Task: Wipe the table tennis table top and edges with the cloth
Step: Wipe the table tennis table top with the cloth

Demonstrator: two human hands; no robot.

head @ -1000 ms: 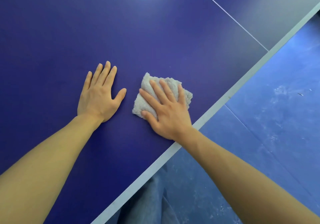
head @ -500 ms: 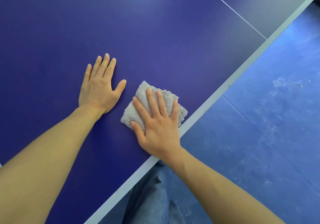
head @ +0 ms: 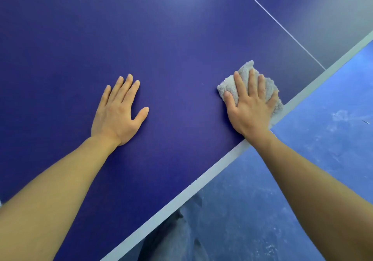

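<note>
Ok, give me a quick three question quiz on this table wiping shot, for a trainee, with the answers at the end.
1. True or false: the left hand lies flat on the bare table, apart from the cloth.
2. Which hand presses the cloth? A) left hand B) right hand C) both
3. Fill in: the cloth's lower corner reaches the table's pale ____ stripe.
Key: 1 true; 2 B; 3 edge.
</note>
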